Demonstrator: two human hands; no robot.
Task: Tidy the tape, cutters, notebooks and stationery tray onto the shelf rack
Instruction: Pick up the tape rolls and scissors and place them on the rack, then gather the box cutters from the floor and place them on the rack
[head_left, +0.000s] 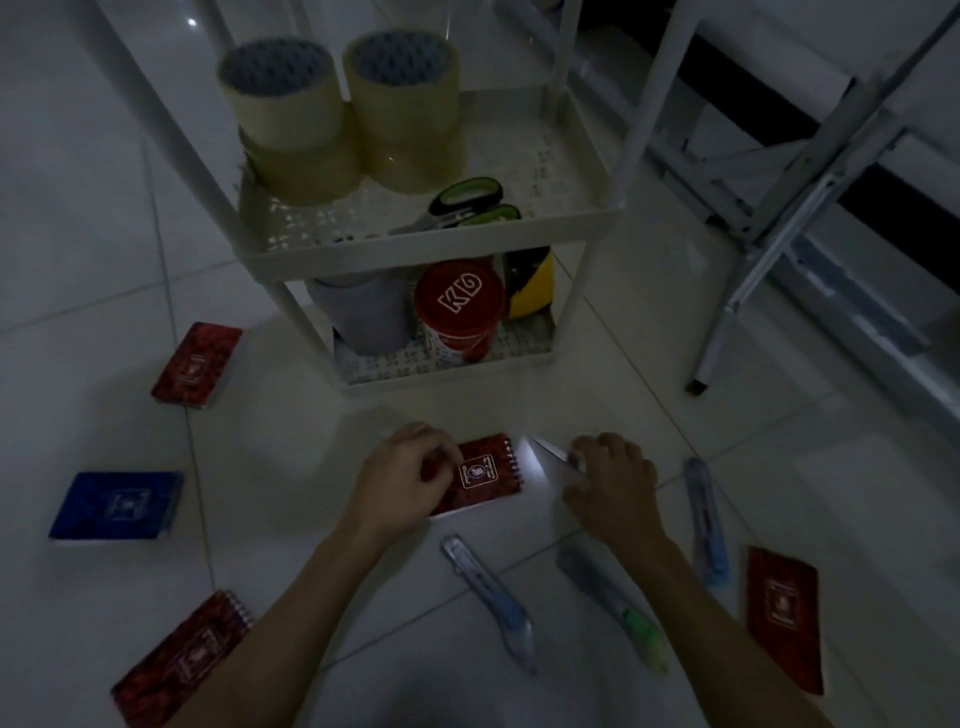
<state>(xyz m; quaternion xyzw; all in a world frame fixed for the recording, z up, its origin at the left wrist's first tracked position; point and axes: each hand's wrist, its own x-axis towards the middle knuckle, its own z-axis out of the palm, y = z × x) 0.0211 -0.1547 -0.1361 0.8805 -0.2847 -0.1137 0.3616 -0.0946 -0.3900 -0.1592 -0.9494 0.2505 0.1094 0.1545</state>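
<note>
My left hand (410, 475) grips the left edge of a red spiral notebook (483, 475) lying on the floor in front of the white shelf rack (431, 241). My right hand (610, 475) is closed on a utility cutter with its blade (550, 449) sticking out toward the notebook. Three more cutters lie on the tiles: a blue one (491, 597), a green one (618, 608) and another blue one (704, 519). Other notebooks lie around: red (197, 364), blue (119, 504), red (182, 660), red (784, 616). Stacked tape rolls (343, 109) and scissors (457, 205) sit on the rack's upper tray.
The rack's lower tray holds a red-lidded can (460, 306), a grey roll (363, 317) and a yellow-black tape roll (530, 283). A metal folding frame (779, 208) stands at the right. The scene is dim, with white floor tiles.
</note>
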